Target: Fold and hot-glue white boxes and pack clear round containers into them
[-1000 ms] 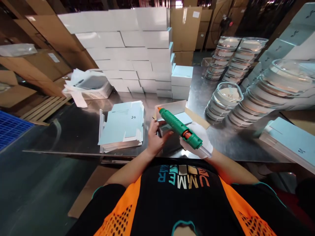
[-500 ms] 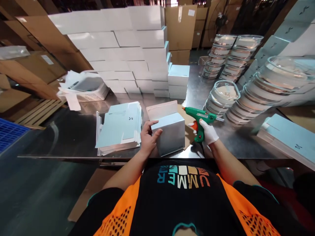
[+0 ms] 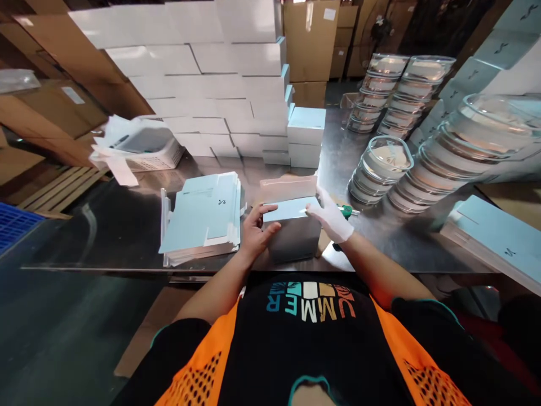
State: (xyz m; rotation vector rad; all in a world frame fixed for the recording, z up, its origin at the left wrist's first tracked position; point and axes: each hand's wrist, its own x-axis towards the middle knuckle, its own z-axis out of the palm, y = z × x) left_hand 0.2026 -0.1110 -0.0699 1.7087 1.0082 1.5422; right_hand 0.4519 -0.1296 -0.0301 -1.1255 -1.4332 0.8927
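Observation:
A small pale cardboard box [image 3: 293, 237] stands at the table's front edge, its far flap raised. My bare left hand [image 3: 257, 230] grips the box's left side, thumb on the near face and fingers over the top edge. On the right, my right hand [image 3: 332, 215], in a white glove, has its fingers and thumb on the box's top right corner. Behind that hand a green glue gun [image 3: 347, 211] lies on the table, mostly hidden. Left of the box is a stack of flat light-blue cartons [image 3: 203, 211].
White boxes [image 3: 203, 84] are piled high at the back. Stacked glass dishes [image 3: 380, 169] occupy the right side of the metal table [image 3: 114, 225]. A white basket [image 3: 156, 155] with papers stands back left. More flat cartons [image 3: 502, 231] lie far right.
My right hand has let go of the glue gun, which now lies on the table. That hand has moved left onto the box. My left hand keeps its hold.

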